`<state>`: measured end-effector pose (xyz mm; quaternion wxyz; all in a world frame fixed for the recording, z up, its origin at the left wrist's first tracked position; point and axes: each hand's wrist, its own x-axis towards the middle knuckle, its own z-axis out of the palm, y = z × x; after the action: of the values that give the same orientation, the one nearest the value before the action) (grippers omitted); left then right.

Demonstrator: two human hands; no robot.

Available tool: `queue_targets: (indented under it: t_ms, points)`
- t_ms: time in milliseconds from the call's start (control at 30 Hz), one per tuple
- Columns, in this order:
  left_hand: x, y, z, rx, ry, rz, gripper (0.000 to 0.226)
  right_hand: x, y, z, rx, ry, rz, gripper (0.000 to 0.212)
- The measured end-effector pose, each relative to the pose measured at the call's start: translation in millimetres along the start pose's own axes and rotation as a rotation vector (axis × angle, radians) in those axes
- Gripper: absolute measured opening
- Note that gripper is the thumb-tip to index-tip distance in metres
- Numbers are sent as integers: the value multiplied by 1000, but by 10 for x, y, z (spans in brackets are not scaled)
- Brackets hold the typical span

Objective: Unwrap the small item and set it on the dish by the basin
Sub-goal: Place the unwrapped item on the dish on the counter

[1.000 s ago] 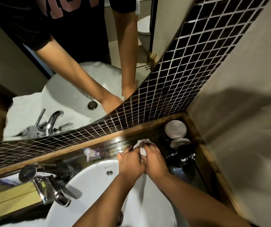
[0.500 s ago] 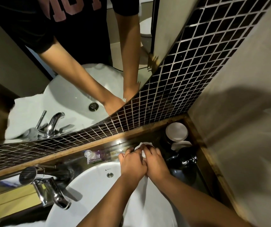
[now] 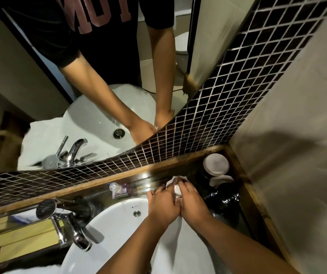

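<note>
A small white item (image 3: pixel 177 190) in a crumpled white wrapper (image 3: pixel 173 179) sits between my two hands, just beyond the far right rim of the white basin (image 3: pixel 119 220). My left hand (image 3: pixel 163 204) and my right hand (image 3: pixel 192 202) press together side by side, fingers closed over the item and hiding most of it. Further right, in the dark corner of the counter, lies a white dish (image 3: pixel 221 179), with a round white lid (image 3: pixel 216 164) behind it.
A chrome tap (image 3: pixel 67 224) stands at the basin's left. A small clear bottle (image 3: pixel 118 190) lies behind the basin. Black glossy objects (image 3: pixel 224 198) crowd the right corner under a wooden ledge. A mirror above the tiled strip reflects the person's arms.
Both hands stay together on the wrapped item and have shifted slightly. A little more of the white wrapper shows above the fingers.
</note>
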<state>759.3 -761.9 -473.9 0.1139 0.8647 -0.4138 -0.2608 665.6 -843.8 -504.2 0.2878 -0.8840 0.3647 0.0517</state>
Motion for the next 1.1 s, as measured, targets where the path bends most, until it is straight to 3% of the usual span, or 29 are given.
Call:
queue_targets:
  t_ms: [433, 767, 1100]
  points:
    - [-79, -90, 1, -66, 70, -12, 58, -180, 62, -13, 132, 115, 150, 82]
    - [-21, -85, 117, -116, 94, -52, 59, -136, 73, 54, 81, 92, 166, 68]
    - [77, -115, 92, 121, 61, -9, 80, -53, 56, 0, -223, 48, 181, 83]
